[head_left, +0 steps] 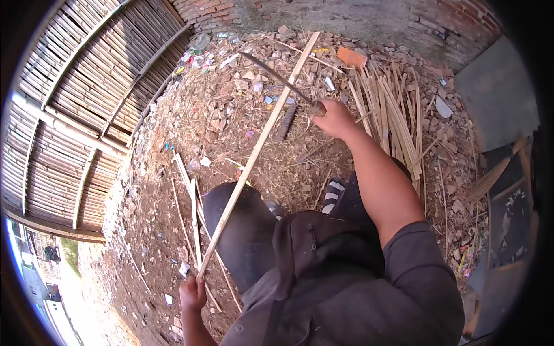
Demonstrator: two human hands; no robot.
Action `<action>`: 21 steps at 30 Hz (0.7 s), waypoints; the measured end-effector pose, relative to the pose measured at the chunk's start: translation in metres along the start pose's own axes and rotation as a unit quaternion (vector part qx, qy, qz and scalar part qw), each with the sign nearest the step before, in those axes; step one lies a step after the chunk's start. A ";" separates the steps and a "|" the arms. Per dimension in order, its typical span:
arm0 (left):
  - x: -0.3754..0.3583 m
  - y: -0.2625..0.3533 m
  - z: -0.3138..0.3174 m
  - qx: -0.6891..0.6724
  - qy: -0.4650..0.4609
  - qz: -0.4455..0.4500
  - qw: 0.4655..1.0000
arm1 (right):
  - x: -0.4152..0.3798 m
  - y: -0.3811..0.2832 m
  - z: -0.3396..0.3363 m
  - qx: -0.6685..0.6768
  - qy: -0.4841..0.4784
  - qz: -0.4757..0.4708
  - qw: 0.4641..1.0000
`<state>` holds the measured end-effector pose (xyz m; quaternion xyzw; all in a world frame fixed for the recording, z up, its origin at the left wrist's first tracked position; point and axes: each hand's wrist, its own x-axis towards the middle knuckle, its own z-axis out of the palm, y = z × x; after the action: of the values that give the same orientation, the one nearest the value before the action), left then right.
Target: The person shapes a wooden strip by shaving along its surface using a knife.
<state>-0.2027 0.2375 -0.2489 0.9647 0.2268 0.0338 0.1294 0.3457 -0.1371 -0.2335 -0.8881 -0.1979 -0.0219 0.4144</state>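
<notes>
My left hand (pixel 193 294) grips the near end of a long pale bamboo strip (pixel 259 150), which runs up and away over my knee toward the rubble. My right hand (pixel 334 118) is closed on the handle of a dark curved knife (pixel 277 78). Its blade crosses the far part of the strip. My legs in dark trousers (pixel 245 230) and a striped sandal (pixel 333 196) show below the strip.
A pile of split bamboo sticks (pixel 392 115) lies to the right. A woven bamboo wall (pixel 86 98) stands at the left, a brick wall (pixel 346 17) at the back. Loose strips (pixel 193 213) and a dark sheath-like object (pixel 285 122) lie on littered dirt.
</notes>
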 end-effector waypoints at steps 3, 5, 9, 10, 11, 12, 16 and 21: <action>-0.001 0.011 0.001 -0.012 0.004 -0.009 1.000 | -0.016 -0.029 -0.002 -0.026 -0.089 -0.087 0.992; 0.003 0.032 -0.006 -0.028 0.005 -0.029 0.999 | -0.018 -0.034 0.008 -0.046 -0.108 -0.167 0.979; 0.005 0.041 -0.007 -0.032 0.010 -0.037 0.999 | -0.023 -0.047 0.016 -0.089 -0.136 -0.162 0.973; 0.007 0.048 -0.010 -0.040 -0.001 -0.032 0.999 | -0.024 -0.045 0.019 -0.076 -0.137 -0.156 0.975; 0.011 0.057 -0.011 -0.048 -0.012 -0.028 0.998 | -0.025 -0.042 0.025 -0.063 -0.138 -0.150 0.977; 0.015 0.068 -0.013 -0.057 -0.023 -0.025 0.998 | -0.027 -0.040 0.029 -0.050 -0.140 -0.145 0.978; 0.038 0.118 -0.009 -0.097 -0.060 -0.045 0.992 | -0.042 -0.071 0.021 -0.095 -0.233 -0.166 0.953; 0.050 0.115 -0.009 -0.171 -0.116 -0.035 0.978 | -0.046 -0.072 0.030 -0.090 -0.290 -0.192 0.933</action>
<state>-0.1097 0.1630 -0.2094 0.9172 0.2348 -0.0449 0.3187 0.2731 -0.0882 -0.2105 -0.8346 -0.4730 0.1401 0.2451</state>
